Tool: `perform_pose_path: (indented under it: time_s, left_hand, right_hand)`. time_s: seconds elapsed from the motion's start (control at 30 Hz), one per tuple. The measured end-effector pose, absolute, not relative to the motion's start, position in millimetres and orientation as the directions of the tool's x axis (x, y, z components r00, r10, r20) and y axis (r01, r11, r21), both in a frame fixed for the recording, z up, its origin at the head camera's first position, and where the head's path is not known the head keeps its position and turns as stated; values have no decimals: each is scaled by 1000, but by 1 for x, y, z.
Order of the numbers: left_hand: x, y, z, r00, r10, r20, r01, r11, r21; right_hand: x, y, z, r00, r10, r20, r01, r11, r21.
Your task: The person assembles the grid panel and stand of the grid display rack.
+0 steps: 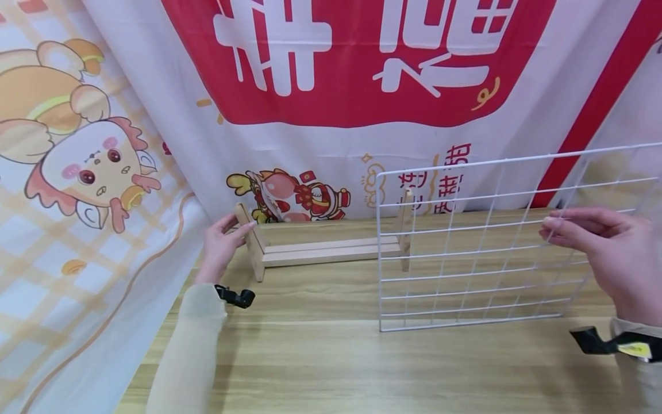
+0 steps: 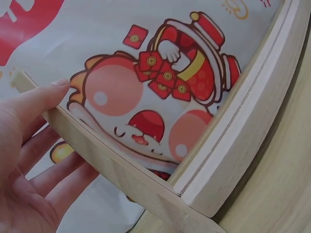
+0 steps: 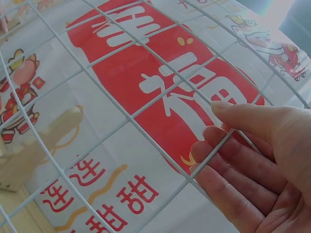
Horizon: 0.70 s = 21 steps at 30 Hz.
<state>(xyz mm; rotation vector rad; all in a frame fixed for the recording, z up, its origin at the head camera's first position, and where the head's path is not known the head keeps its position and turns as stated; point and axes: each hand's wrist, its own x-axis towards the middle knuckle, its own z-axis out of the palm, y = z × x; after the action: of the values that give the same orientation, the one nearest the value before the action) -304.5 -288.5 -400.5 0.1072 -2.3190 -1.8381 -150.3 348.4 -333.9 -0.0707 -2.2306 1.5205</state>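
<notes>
Left hand: pinches the near-left upright of the wooden stand (image 1: 326,253), thumb on one face, fingers behind; the hand (image 1: 221,244) is at its upper part.
Wooden stand: on the tabletop (image 1: 310,356), near the printed cloth (image 1: 351,109) behind; two uprights joined by a grooved crossbar.
Right hand: the hand (image 1: 615,247) grips the wire grid (image 1: 465,252) between thumb and fingers.
Wire grid: white, held tilted, overlapping the stand's right end in the head view; whether its lower edge touches wood, cannot tell.

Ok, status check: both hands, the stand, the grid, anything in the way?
Left hand gripping wooden stand at one end. Right hand holding white wire grid. Grid overlaps stand's other end in head view; no other obstruction seen.
</notes>
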Motion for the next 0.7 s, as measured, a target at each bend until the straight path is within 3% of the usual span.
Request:
perform_pose_path:
  time_s: [0.7]
  left_hand:
    - [-306,-225,-408,-980,-84,183,164,190,968]
  right_hand:
    - [-149,347,-336,-905,282,319,-192,400,-896]
